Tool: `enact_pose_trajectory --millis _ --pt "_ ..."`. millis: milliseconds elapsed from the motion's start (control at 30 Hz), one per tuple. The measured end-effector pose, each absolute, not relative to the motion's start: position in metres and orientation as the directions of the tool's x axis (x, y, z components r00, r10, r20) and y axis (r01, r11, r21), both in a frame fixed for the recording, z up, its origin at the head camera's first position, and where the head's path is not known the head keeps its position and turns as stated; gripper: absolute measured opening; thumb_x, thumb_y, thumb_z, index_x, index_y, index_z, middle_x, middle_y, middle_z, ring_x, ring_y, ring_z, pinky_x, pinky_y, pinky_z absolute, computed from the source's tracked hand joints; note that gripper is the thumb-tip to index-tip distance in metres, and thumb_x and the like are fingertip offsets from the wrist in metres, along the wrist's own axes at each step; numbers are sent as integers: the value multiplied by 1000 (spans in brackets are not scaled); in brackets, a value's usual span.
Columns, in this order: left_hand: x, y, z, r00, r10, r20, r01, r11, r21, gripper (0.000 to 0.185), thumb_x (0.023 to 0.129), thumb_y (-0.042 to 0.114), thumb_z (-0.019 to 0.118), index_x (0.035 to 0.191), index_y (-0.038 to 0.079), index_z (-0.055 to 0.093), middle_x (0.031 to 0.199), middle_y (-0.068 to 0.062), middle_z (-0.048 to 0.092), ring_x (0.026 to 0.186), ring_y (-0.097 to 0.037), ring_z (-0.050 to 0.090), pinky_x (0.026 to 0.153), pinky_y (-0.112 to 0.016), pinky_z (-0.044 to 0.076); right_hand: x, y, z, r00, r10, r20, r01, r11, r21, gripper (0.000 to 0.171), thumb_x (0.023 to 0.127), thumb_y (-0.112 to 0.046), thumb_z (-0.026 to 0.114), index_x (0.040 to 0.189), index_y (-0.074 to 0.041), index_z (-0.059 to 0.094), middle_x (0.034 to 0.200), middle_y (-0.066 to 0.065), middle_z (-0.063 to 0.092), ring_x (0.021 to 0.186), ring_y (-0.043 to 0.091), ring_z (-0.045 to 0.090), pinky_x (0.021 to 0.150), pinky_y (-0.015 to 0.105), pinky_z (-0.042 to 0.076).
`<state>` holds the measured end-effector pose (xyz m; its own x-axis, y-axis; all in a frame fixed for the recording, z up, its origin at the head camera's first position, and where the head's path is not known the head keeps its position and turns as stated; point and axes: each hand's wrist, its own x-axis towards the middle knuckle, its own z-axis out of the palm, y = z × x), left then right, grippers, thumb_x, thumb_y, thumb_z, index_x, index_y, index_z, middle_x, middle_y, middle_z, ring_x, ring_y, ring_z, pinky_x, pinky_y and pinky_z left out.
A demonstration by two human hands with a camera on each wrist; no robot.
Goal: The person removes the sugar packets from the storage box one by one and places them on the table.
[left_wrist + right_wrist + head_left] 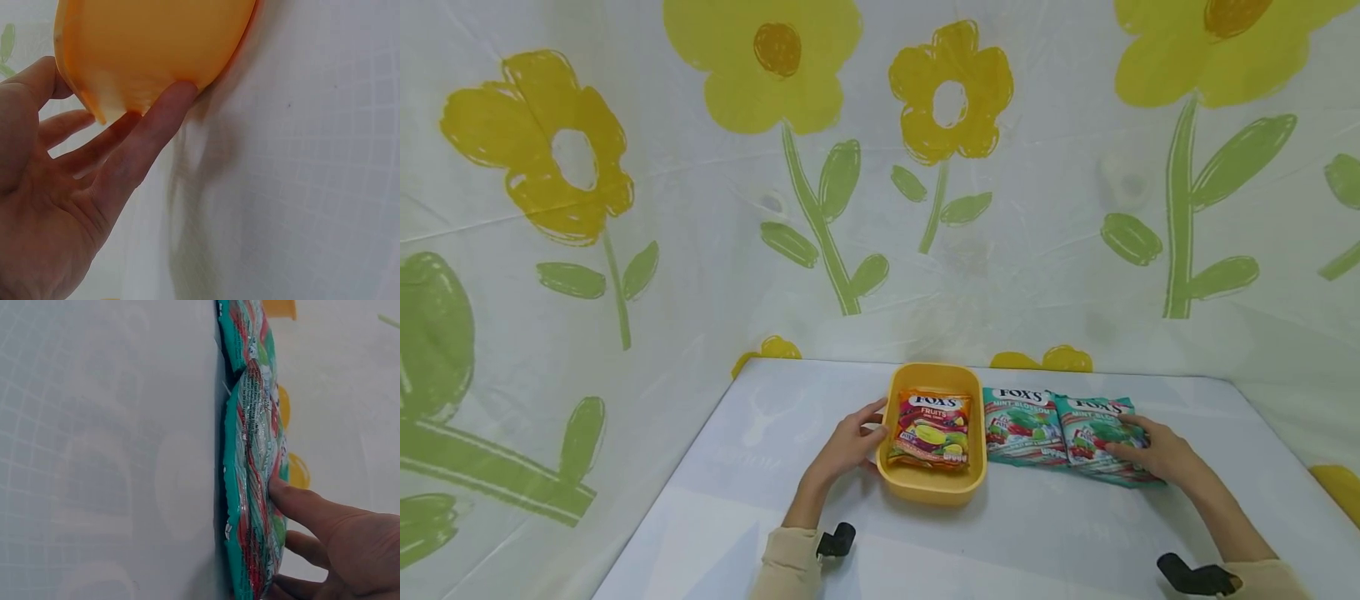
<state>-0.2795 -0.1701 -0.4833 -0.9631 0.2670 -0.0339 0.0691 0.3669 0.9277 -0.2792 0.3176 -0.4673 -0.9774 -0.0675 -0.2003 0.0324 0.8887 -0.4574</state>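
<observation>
The left hand (848, 446) rests against the left side of a yellow tub (932, 487), its fingers (147, 134) nearly straight along the wall and thumb near the rim, steadying rather than clasping it. The right hand (1157, 454) lies flat on the nearer of two green sweet bags (1101, 437), fingers (306, 509) spread wide on top, gripping nothing. Inside the tub lies a red sweet bag (931, 429). The other green bag (1022, 425) sits between tub and hand on the white table (760, 500). Behind hangs a flowered cloth (700, 208).
</observation>
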Motion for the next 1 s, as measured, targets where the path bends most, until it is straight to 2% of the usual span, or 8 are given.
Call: enact_pose_trajectory --millis 200,400,800,1000 --pt "-279 -170 -484 -963 268 -38 66 369 927 57 99 24 56 152 18 38 138 -20 53 105 -27 64 58 -39 63 -277 317 -468 -982 -75 -174 10 898 -441 90 91 -58 57 143 11 31 138 50 29 122 70 32 89 75 43" --pt "-278 -170 -485 -963 268 -36 66 363 929 57 98 25 57 152 18 38 138 -20 53 105 -27 64 58 -39 62 -276 316 -470 -988 -72 -137 -13 921 -388 90 91 -59 57 141 12 35 135 49 36 118 69 40 83 72 47" --pt "-280 -170 -490 -965 263 -27 76 372 925 55 99 23 55 152 18 38 138 -20 53 107 -29 64 59 -42 62 -274 313 -462 -982 -57 -181 -3 958 -286 98 85 -69 57 138 12 40 130 46 44 107 65 51 75 69 51" --pt "-278 -168 -487 -966 257 -24 82 393 916 55 100 19 52 152 14 36 136 -22 53 108 -32 64 60 -45 62 -274 311 -459 -978 -59 -201 -7 968 -251 101 83 -72 55 137 12 41 127 45 48 104 64 53 73 69 51"
